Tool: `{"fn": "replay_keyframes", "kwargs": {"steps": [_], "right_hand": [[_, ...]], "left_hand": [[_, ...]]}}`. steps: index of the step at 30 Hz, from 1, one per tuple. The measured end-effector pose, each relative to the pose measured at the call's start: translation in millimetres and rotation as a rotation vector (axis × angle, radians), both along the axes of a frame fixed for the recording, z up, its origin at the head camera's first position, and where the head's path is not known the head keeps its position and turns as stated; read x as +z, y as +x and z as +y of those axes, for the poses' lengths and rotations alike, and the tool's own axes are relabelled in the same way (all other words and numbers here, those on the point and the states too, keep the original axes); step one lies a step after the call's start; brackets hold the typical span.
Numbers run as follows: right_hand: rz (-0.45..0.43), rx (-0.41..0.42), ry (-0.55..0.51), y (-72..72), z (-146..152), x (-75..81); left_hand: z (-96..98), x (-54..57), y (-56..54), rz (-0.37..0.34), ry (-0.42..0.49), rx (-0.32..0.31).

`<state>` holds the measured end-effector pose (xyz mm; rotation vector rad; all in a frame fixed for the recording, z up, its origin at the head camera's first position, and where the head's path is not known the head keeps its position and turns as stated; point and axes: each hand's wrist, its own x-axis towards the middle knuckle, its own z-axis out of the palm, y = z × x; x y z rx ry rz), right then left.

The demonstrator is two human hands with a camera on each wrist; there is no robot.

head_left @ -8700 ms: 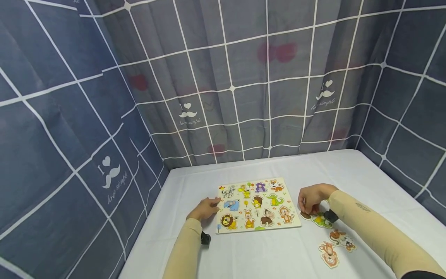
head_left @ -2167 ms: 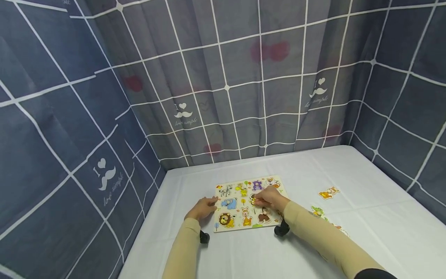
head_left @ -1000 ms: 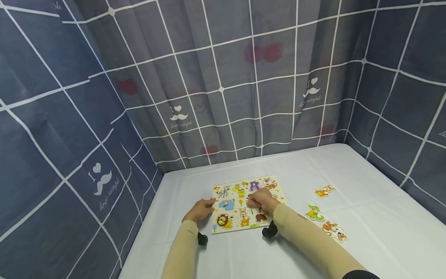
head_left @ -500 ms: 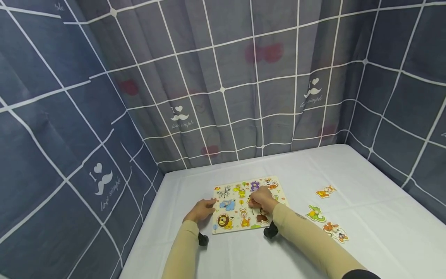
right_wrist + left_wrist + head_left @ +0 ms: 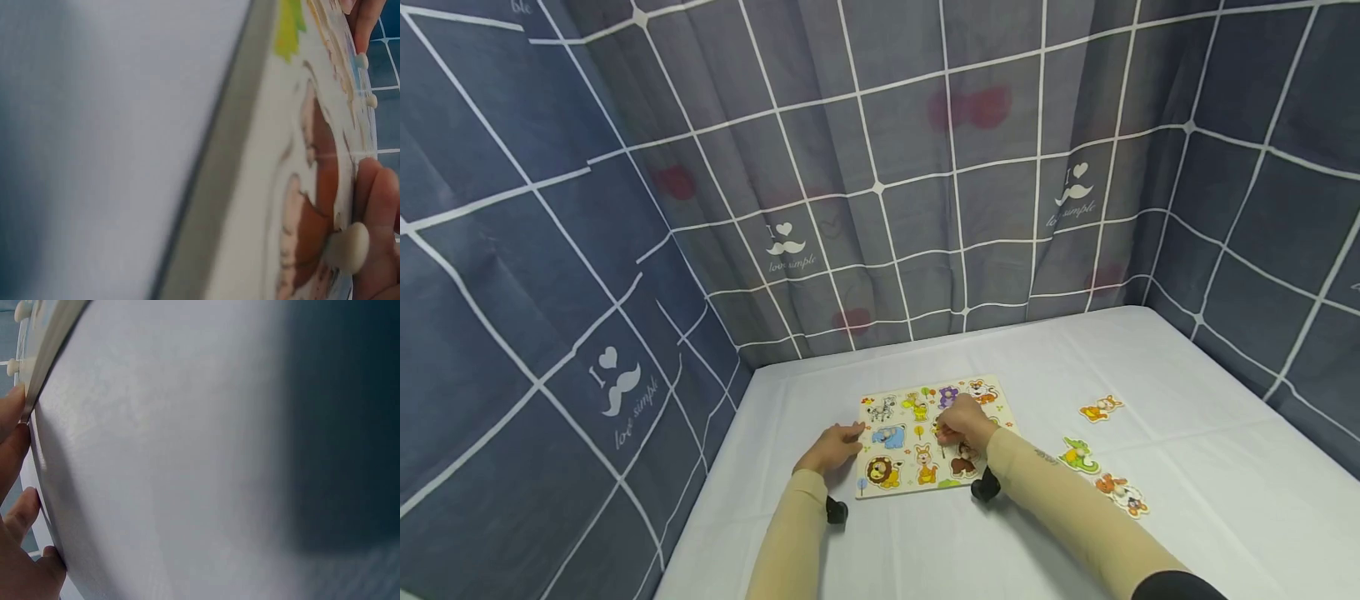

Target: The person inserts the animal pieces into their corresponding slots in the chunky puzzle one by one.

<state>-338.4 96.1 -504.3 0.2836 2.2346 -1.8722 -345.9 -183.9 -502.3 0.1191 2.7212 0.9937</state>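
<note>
A wooden animal puzzle board lies on the white table. My left hand rests at its left edge; in the left wrist view, extended fingers touch the edge. My right hand is over the board's middle row, fingertips together pinching a small piece at the hedgehog spot. That piece is mostly hidden by the hand. Close below it in the right wrist view is the brown ape piece with a pale knob. The elephant, lion and kangaroo show beside the hands.
Right of the board lie loose pieces: an orange animal, a green crocodile and an orange-and-white animal. A dark checked curtain surrounds the table at the back and sides.
My right hand has come left from the loose pieces onto the board's middle. Over the last second it stays there, shifting slightly. My left hand keeps its place at the edge.
</note>
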Motion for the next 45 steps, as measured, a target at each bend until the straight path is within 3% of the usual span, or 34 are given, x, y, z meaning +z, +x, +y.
{"fn": "replay_keyframes", "kwargs": {"steps": [4, 16, 20, 24, 37, 45], "right_hand": [[-0.010, 0.034, 0.018, -0.9, 4.1, -2.0], [0.143, 0.168, 0.202, 6.4, 29.6, 1.8], [0.183, 0.152, 0.245, 7.8, 44.8, 3.9], [0.155, 0.152, 0.255, 9.0, 64.7, 5.4], [0.137, 0.085, 0.357, 15.3, 122.0, 4.3], [0.270, 0.069, 0.556, 16.3, 156.3, 10.1]], "left_hand": [[0.2, -0.6, 0.6, 0.001, -0.010, -0.007], [1.8, 2.5, 0.3, -0.007, -0.006, 0.014], [3.4, 0.3, -0.2, -0.001, -0.002, 0.003], [2.3, -3.9, -1.3, -0.003, -0.008, -0.005], [1.7, -3.2, -3.0, -0.005, -0.012, 0.012], [0.1, -0.3, -2.4, 0.002, -0.018, 0.008]]}}
